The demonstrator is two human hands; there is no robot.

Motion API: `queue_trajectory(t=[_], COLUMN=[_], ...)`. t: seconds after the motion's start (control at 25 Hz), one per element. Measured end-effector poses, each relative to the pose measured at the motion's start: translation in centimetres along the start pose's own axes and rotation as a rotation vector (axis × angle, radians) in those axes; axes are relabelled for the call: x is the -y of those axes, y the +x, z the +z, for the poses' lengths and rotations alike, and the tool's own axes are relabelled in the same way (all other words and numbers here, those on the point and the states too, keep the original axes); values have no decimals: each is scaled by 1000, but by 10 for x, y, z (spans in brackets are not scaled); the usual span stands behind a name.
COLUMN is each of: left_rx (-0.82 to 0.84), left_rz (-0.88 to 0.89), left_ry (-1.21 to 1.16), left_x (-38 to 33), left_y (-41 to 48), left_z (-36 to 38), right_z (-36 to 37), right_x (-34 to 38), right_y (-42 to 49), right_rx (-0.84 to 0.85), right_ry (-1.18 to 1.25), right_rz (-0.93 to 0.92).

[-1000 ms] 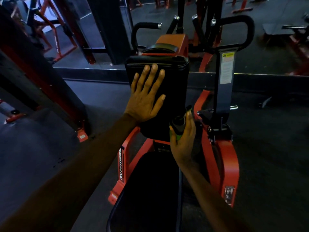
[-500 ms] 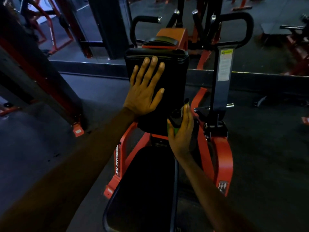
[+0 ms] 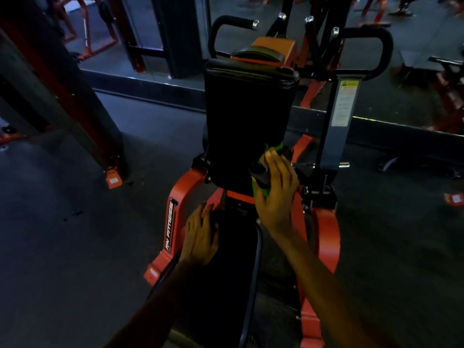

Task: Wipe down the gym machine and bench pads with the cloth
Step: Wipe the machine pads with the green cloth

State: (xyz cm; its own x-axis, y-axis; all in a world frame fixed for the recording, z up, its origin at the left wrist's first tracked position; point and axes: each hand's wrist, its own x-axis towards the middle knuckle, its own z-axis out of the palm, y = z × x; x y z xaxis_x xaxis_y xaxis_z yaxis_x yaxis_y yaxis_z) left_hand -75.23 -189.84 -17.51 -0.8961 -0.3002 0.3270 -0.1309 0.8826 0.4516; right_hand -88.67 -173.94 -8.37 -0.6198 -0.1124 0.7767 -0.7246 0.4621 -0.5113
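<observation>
A single wide-angle view comes from a camera worn on the person's head, facing forward and tilted steeply down. Both forearms enter from the bottom edge and reach away from the lens, with the left hand (image 3: 200, 234) low at centre and the right hand (image 3: 275, 197) just above it to the right. The camera sits close over the black bench pad (image 3: 233, 272), which fills the lower middle. The upright back pad (image 3: 248, 116) stands straight ahead at centre. The dark floor (image 3: 62, 234) spreads to both sides, and farther gym frames line the top edge.
</observation>
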Motion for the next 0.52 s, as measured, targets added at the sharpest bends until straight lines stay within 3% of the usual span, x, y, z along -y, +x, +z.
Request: queue_trajectory(t=[0.08,0.24,0.4,0.52], left_rx=[143,312,389,384], left_rz=[-102,-129,-116,-112], left_ry=[24,102,165,162], left_x=[9,9,12,12], left_y=[-16,-29,-31,-31], left_z=[15,40,50,50], right_z=[5,13,31,59], right_x=[2,0,-3,16], right_y=[17,14,14,23], right_rx=[43,251,364,487], right_ry=[-162,-345,-593,-602], right_rz=[-102,-414,-608,-729])
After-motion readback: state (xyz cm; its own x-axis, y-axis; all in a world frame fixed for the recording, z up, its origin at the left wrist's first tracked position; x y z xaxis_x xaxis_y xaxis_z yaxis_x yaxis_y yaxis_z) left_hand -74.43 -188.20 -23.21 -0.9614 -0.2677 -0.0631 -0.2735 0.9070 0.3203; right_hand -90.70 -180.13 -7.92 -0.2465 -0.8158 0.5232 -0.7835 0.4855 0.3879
